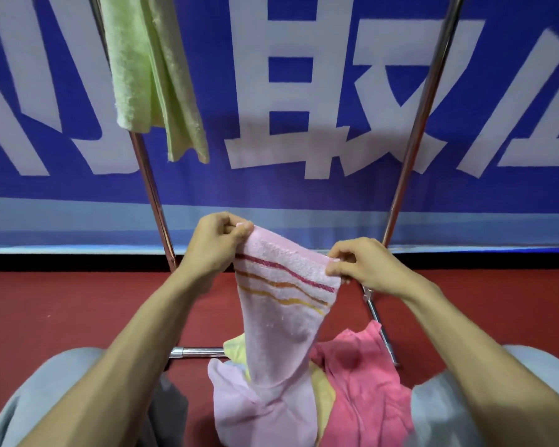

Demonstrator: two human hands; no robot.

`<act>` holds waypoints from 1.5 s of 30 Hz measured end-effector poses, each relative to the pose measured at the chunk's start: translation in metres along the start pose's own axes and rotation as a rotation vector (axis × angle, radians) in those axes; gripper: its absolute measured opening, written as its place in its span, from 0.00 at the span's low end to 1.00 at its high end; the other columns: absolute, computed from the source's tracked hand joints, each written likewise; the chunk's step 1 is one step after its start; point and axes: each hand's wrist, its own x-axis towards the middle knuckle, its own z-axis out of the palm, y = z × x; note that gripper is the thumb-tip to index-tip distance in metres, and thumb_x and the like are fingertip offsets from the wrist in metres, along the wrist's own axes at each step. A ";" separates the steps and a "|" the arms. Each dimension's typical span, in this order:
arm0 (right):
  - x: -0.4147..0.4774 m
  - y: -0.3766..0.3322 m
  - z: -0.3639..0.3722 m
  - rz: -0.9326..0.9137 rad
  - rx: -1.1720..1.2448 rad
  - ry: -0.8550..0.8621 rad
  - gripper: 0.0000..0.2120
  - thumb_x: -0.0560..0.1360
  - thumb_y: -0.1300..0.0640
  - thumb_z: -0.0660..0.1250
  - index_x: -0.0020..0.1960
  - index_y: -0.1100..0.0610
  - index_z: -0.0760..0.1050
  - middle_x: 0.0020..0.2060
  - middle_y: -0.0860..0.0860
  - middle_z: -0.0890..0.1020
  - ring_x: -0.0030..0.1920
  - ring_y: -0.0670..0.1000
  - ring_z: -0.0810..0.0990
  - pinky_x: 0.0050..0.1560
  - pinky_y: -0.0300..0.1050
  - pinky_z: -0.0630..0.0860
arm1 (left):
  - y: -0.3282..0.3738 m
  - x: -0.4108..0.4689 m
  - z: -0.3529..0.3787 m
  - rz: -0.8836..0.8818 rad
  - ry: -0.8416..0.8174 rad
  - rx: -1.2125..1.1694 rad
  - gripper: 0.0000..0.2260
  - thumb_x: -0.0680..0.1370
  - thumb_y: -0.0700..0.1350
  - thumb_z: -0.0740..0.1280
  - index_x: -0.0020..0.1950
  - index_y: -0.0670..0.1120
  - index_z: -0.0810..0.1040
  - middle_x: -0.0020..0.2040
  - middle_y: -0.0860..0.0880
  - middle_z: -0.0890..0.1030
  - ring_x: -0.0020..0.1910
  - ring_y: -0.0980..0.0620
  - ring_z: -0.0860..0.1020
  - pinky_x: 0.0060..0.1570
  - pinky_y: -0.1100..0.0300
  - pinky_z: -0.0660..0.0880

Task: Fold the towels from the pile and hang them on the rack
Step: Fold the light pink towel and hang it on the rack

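A light pink towel with red, orange and yellow stripes hangs from both my hands above the pile. My left hand pinches its upper left corner, and my right hand pinches the upper right corner a little lower. The towel's lower end trails into the pile of pink, yellow and pale towels on the floor between my knees. A green towel hangs folded over the metal rack at the upper left.
The rack's chrome legs slant down to a base bar on the red floor. A blue banner with large white characters stands close behind the rack. My grey-trousered knees flank the pile.
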 end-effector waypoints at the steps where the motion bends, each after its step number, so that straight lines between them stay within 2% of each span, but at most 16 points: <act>1: 0.000 0.000 0.002 0.003 -0.008 -0.020 0.03 0.70 0.56 0.74 0.39 0.52 0.80 0.27 0.48 0.80 0.28 0.43 0.76 0.36 0.36 0.73 | 0.000 0.000 0.001 -0.013 -0.018 -0.045 0.10 0.78 0.39 0.65 0.37 0.46 0.77 0.32 0.50 0.75 0.34 0.54 0.72 0.40 0.58 0.70; 3: 0.002 0.000 0.004 -0.011 -0.050 -0.028 0.04 0.72 0.55 0.72 0.39 0.53 0.79 0.27 0.49 0.81 0.28 0.42 0.76 0.36 0.38 0.73 | -0.001 0.000 0.002 -0.015 -0.032 -0.065 0.11 0.79 0.38 0.64 0.37 0.45 0.77 0.32 0.50 0.75 0.35 0.53 0.72 0.41 0.57 0.71; 6: 0.003 -0.002 0.005 -0.045 -0.115 -0.014 0.07 0.76 0.55 0.68 0.40 0.54 0.77 0.27 0.48 0.79 0.28 0.41 0.74 0.35 0.33 0.69 | -0.004 0.003 0.003 0.037 0.003 0.061 0.11 0.78 0.38 0.64 0.37 0.45 0.77 0.32 0.51 0.75 0.33 0.56 0.71 0.38 0.59 0.69; 9: 0.002 -0.002 0.010 -0.089 -0.188 -0.016 0.08 0.78 0.54 0.64 0.40 0.54 0.74 0.30 0.46 0.76 0.33 0.45 0.74 0.39 0.40 0.66 | -0.006 0.004 0.001 0.077 0.059 0.189 0.08 0.78 0.40 0.64 0.39 0.45 0.78 0.33 0.54 0.76 0.35 0.57 0.72 0.40 0.59 0.68; 11: 0.001 -0.002 0.011 -0.106 -0.204 0.012 0.10 0.78 0.52 0.64 0.40 0.55 0.73 0.30 0.47 0.76 0.33 0.46 0.73 0.37 0.40 0.64 | -0.007 0.004 0.000 0.077 0.105 0.202 0.07 0.78 0.41 0.65 0.41 0.44 0.78 0.35 0.54 0.76 0.38 0.54 0.73 0.42 0.59 0.67; 15: -0.002 -0.003 0.008 -0.099 -0.077 0.139 0.13 0.76 0.49 0.68 0.35 0.54 0.74 0.25 0.49 0.79 0.27 0.42 0.75 0.33 0.32 0.67 | -0.008 0.006 -0.003 0.091 0.189 0.136 0.06 0.77 0.44 0.67 0.41 0.44 0.78 0.36 0.56 0.78 0.39 0.55 0.75 0.42 0.60 0.68; 21: -0.003 -0.014 0.003 -0.074 0.001 0.199 0.12 0.75 0.52 0.68 0.39 0.60 0.80 0.23 0.48 0.79 0.26 0.43 0.78 0.35 0.29 0.70 | -0.001 0.002 -0.006 0.126 0.245 0.117 0.05 0.77 0.44 0.68 0.41 0.45 0.79 0.37 0.54 0.79 0.40 0.54 0.76 0.43 0.60 0.69; 24: 0.002 -0.019 -0.009 -0.066 -0.050 0.234 0.11 0.76 0.52 0.67 0.40 0.58 0.80 0.26 0.52 0.81 0.28 0.46 0.80 0.40 0.39 0.74 | 0.007 0.000 -0.008 0.153 0.233 0.082 0.05 0.77 0.44 0.68 0.41 0.46 0.79 0.36 0.57 0.78 0.38 0.57 0.76 0.40 0.63 0.70; 26: 0.007 -0.027 -0.023 -0.077 -0.061 0.295 0.10 0.77 0.54 0.66 0.40 0.57 0.79 0.27 0.50 0.80 0.31 0.48 0.79 0.41 0.44 0.75 | 0.017 0.002 -0.013 0.184 0.201 0.016 0.05 0.76 0.43 0.68 0.40 0.47 0.79 0.36 0.56 0.80 0.35 0.61 0.76 0.40 0.63 0.73; 29: 0.012 -0.051 -0.051 -0.120 -0.026 0.445 0.08 0.77 0.59 0.64 0.42 0.61 0.78 0.29 0.44 0.76 0.34 0.49 0.75 0.40 0.40 0.69 | 0.044 0.005 -0.030 0.238 0.103 -0.096 0.06 0.75 0.40 0.69 0.39 0.47 0.80 0.32 0.54 0.81 0.31 0.61 0.77 0.35 0.63 0.77; 32: 0.017 -0.080 -0.077 -0.085 0.118 0.542 0.09 0.79 0.59 0.59 0.46 0.62 0.75 0.38 0.49 0.78 0.40 0.48 0.73 0.38 0.33 0.67 | 0.082 0.009 -0.048 0.337 0.019 -0.058 0.03 0.75 0.38 0.70 0.42 0.46 0.81 0.29 0.56 0.81 0.31 0.61 0.77 0.35 0.62 0.79; 35: 0.024 -0.105 -0.100 -0.070 0.231 0.595 0.09 0.81 0.57 0.56 0.50 0.59 0.74 0.45 0.51 0.78 0.44 0.48 0.74 0.42 0.39 0.70 | 0.121 0.015 -0.066 0.430 -0.049 0.086 0.09 0.71 0.38 0.73 0.51 0.44 0.82 0.28 0.57 0.78 0.29 0.64 0.75 0.37 0.61 0.81; 37: 0.025 -0.124 -0.118 -0.081 0.267 0.642 0.08 0.81 0.58 0.57 0.51 0.58 0.75 0.45 0.50 0.78 0.46 0.47 0.75 0.44 0.39 0.71 | 0.145 0.020 -0.076 0.505 0.003 0.285 0.10 0.69 0.41 0.76 0.49 0.42 0.84 0.30 0.52 0.79 0.30 0.60 0.74 0.37 0.56 0.80; 39: 0.024 -0.141 -0.137 -0.144 0.249 0.689 0.07 0.79 0.58 0.60 0.50 0.57 0.77 0.44 0.47 0.79 0.45 0.45 0.76 0.44 0.34 0.72 | 0.171 0.022 -0.082 0.594 0.187 0.403 0.07 0.71 0.43 0.74 0.46 0.40 0.84 0.35 0.46 0.83 0.33 0.53 0.76 0.36 0.56 0.76; 42: 0.023 -0.167 -0.166 -0.248 0.258 0.776 0.05 0.79 0.58 0.63 0.49 0.56 0.78 0.41 0.46 0.79 0.42 0.42 0.76 0.40 0.30 0.71 | 0.207 0.022 -0.084 0.683 0.471 0.347 0.08 0.78 0.45 0.67 0.48 0.41 0.82 0.39 0.50 0.79 0.37 0.52 0.75 0.36 0.64 0.66; 45: 0.025 -0.182 -0.185 -0.205 0.200 0.789 0.07 0.79 0.58 0.62 0.50 0.58 0.78 0.44 0.49 0.80 0.45 0.46 0.76 0.37 0.31 0.68 | 0.228 0.026 -0.084 0.637 0.475 0.401 0.09 0.79 0.49 0.63 0.49 0.45 0.78 0.44 0.49 0.81 0.41 0.48 0.77 0.41 0.56 0.72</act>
